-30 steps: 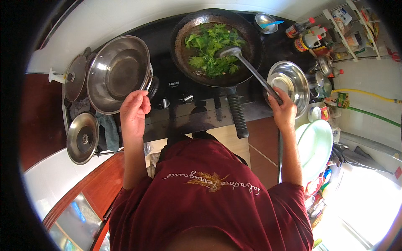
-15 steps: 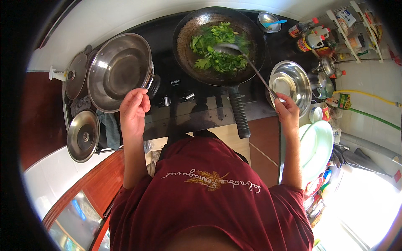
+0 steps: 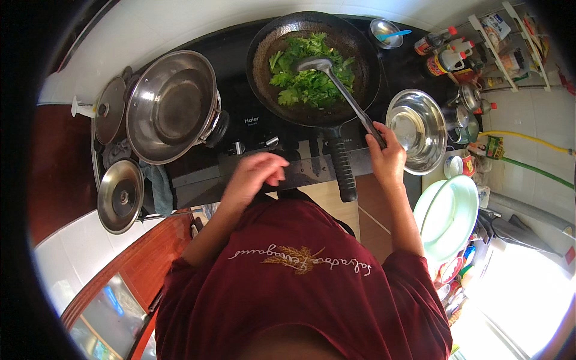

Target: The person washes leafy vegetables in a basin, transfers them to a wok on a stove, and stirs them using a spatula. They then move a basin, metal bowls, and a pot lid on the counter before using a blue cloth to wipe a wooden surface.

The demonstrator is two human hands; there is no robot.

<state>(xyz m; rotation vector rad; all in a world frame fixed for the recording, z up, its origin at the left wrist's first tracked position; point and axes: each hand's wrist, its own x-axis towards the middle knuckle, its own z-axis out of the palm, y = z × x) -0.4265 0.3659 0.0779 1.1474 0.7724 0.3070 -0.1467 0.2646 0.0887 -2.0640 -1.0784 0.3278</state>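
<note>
My right hand (image 3: pixel 389 155) is closed around the handle of a metal ladle (image 3: pixel 349 98). The ladle's bowl rests over chopped green leaves (image 3: pixel 312 84) in a dark wok (image 3: pixel 262 75) on the stove. The wok's long black ribbed handle (image 3: pixel 342 168) points toward me. My left hand (image 3: pixel 258 172) hovers over the stove's front edge, left of that handle and apart from it. Its fingers are loosely bent and slightly blurred, with nothing seen in them.
On the left burner stands a wide steel pan (image 3: pixel 135 120); lids (image 3: pixel 120 195) lean beside it. A steel basin (image 3: pixel 438 129) sits right of the wok, a small bowl (image 3: pixel 384 27) behind it. Sauce bottles (image 3: pixel 444 61) and a pale green basin (image 3: pixel 423 222) line the right.
My left hand has moved right from the steel pan's rim toward the wok handle. My right hand has shifted left and slightly down, turning the ladle's bowl leftward over the greens.
</note>
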